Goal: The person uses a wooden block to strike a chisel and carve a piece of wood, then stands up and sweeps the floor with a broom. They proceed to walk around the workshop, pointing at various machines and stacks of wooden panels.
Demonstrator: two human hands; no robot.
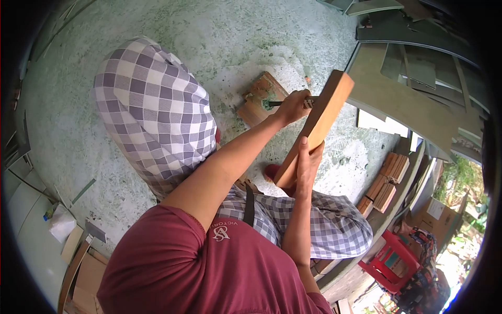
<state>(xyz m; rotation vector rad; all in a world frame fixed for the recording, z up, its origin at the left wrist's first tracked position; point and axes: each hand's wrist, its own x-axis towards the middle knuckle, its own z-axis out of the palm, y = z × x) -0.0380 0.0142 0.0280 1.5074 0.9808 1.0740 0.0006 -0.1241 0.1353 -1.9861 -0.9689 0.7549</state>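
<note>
My left hand is wrapped round a chisel. Its dark metal end points left over a brown wooden block on the floor, and its handle end shows on the other side of my fist. Greenish bits lie on the block's face near the chisel end. My right hand grips a long, squared length of wood, thumb laid along its face. This length slants up to the right, and its middle overlaps the chisel's handle end in this view.
My checkered-trousered knees stick out on both sides. Tied wood pieces lie at right, by a red plastic stool. Boards and panels lean at upper right. A white plastic bag sits at left on the scuffed floor.
</note>
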